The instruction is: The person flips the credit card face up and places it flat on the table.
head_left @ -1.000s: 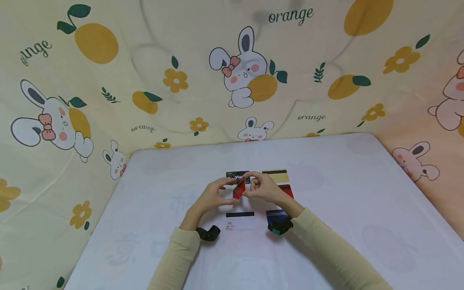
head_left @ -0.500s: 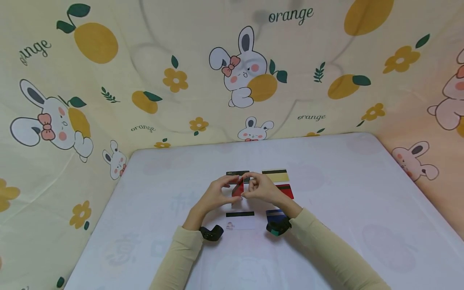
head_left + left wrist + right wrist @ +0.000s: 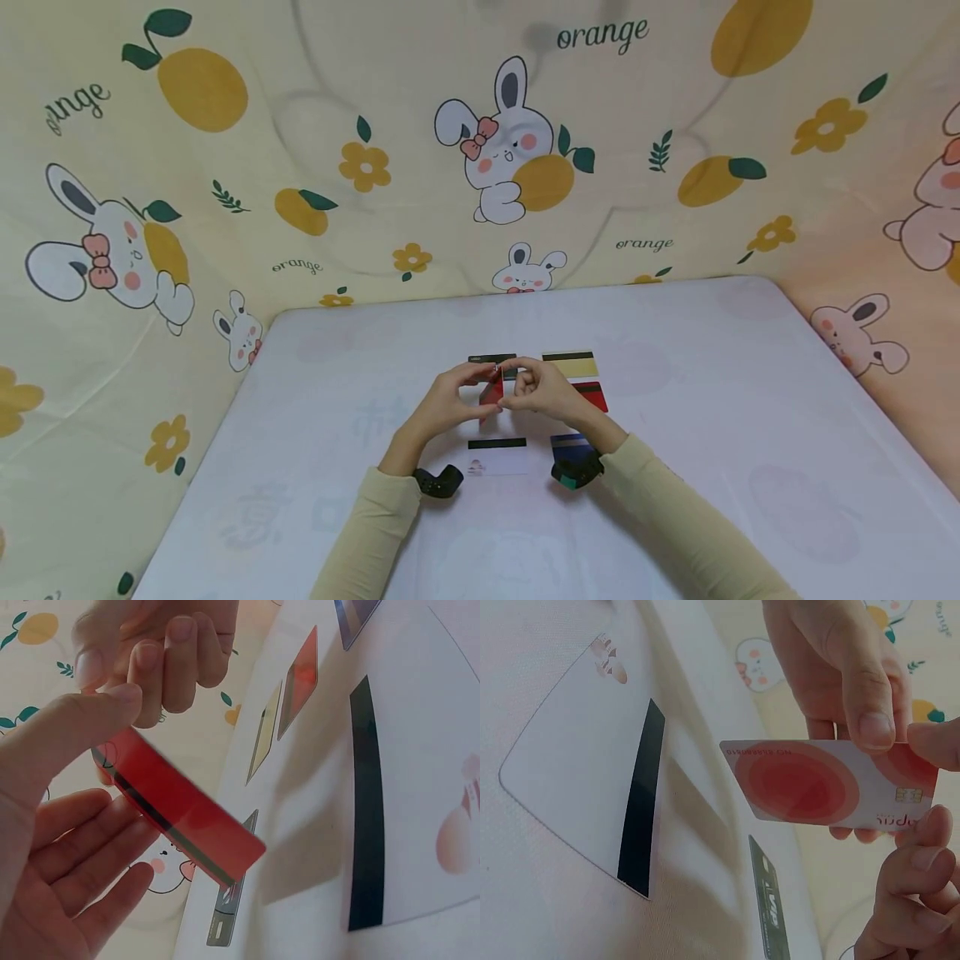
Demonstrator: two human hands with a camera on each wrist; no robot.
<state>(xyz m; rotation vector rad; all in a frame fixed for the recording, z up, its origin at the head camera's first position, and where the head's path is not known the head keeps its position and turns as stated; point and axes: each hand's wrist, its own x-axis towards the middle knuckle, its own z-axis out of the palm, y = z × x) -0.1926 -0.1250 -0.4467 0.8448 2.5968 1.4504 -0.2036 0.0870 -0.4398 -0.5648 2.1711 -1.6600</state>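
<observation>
Both hands hold one plastic card (image 3: 492, 392) above the table. One face is red with a dark stripe, as the left wrist view shows; the right wrist view shows the other face (image 3: 802, 784), white with red circles and a chip. My left hand (image 3: 441, 402) pinches it between thumb and fingers, its other fingers spread. My right hand (image 3: 551, 389) grips the chip end by its edges between thumb and forefinger, the remaining fingers curled in. A black VIP card (image 3: 768, 900) lies behind the hands, partly hidden. Nearer the body is a white card (image 3: 497, 460) with a black stripe.
On the right lie a gold card (image 3: 572, 365), a red card (image 3: 592, 395) partly under the right hand in the head view, and a blue card (image 3: 568, 446) overlapped by the right wrist camera (image 3: 577, 471). The white-covered table (image 3: 315, 400) meets a printed cloth backdrop (image 3: 420, 192).
Since a second ago the held card has turned more edge-on to the head view, and both hands have shifted slightly. In the last half second they have barely moved.
</observation>
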